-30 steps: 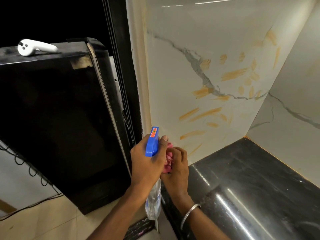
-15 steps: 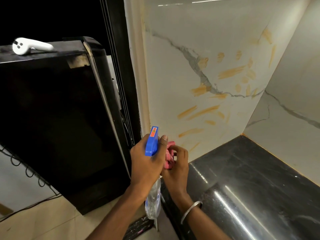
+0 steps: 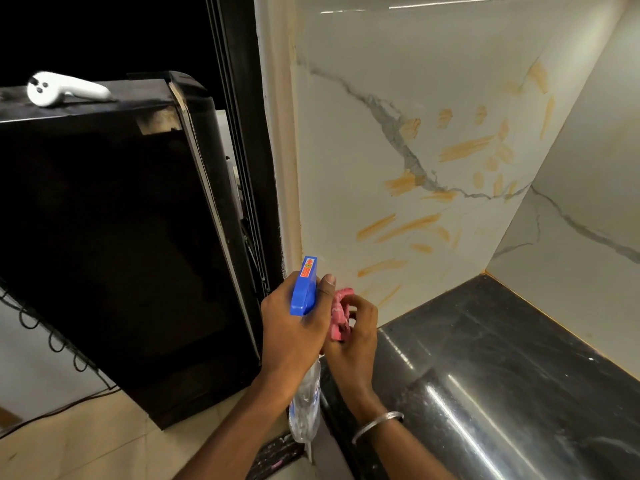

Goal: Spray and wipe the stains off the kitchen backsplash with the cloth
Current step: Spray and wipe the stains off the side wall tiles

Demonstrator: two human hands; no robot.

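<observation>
My left hand holds the spray bottle just left of my right hand, which grips the cloth, the two touching above the left end of the counter. The backsplash stands right behind them, its stains up and to the right. Off to my left, a controller lies on top of the appliance.

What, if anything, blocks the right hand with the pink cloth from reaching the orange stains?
Nothing visible, so probably yes: the right hand, gripping the pink cloth, hovers below the lowest stains, with open air between.
</observation>
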